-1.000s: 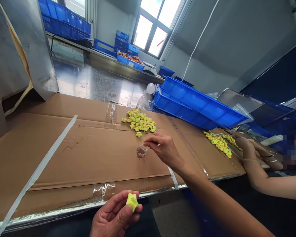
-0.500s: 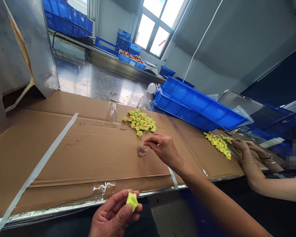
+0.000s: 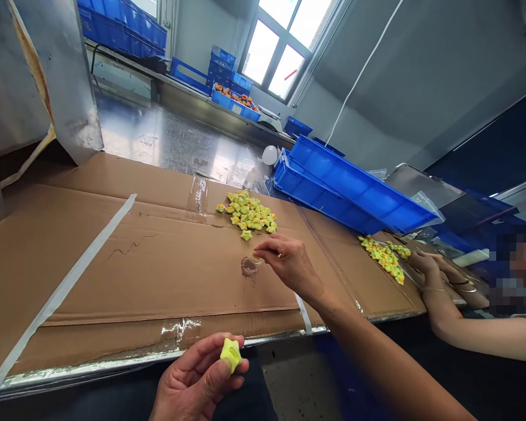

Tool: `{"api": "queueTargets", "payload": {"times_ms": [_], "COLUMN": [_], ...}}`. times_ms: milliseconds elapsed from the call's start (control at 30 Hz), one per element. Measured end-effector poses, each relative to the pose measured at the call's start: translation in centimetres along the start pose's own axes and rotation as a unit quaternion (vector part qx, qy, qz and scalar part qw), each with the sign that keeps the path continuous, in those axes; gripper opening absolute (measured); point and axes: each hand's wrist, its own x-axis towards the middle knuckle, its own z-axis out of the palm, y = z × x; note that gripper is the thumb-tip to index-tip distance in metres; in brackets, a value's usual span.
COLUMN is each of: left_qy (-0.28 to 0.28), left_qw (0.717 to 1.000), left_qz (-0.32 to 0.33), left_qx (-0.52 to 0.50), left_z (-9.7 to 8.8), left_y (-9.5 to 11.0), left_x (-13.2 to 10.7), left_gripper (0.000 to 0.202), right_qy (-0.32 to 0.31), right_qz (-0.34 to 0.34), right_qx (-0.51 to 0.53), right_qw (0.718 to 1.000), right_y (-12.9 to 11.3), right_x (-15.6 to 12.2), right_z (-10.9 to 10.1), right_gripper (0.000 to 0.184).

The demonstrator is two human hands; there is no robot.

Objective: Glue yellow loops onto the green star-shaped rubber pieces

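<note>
My left hand [image 3: 201, 377], low in front of the table edge, pinches a yellow-green star-shaped piece [image 3: 231, 354] between thumb and fingers. A shallow hollow shows in the side of the piece facing me. Over the cardboard, my right hand [image 3: 287, 261] has thumb and fingertips pinched together beside a small clear round dish [image 3: 249, 267]. Whatever those fingertips hold is too small to make out. Just beyond lies a pile of yellow-green pieces with orange spots [image 3: 249, 211], and a single star piece [image 3: 246, 235] sits at its near side.
Brown cardboard [image 3: 158, 275] covers the table, with white tape [image 3: 83, 266] across it. Blue crates [image 3: 350, 187] stand at the back right. At the right, a co-worker's hands [image 3: 427, 266] are beside another yellow-green pile [image 3: 383, 257]. A metal housing [image 3: 61, 76] rises at the left.
The view has shifted slightly. Both hands keep nearly the same pose, the left still on the star piece and the right still pinched by the dish.
</note>
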Motion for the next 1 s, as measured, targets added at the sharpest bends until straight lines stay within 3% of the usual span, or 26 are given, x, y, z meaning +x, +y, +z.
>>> {"api": "queueTargets", "payload": {"times_ms": [1000], "left_qy": [-0.007], "left_qw": [1.000], "left_qz": [0.001], "left_qx": [-0.002], "left_z": [-0.15], "left_y": [-0.04], "left_x": [0.01], "left_gripper": [0.033], "right_qy": [-0.017], "right_qz": [0.010], "right_qx": [0.017], "right_qw": [1.000], "right_y": [-0.39], "right_x": [-0.01], "right_z": [-0.21], "right_gripper": [0.016]}}
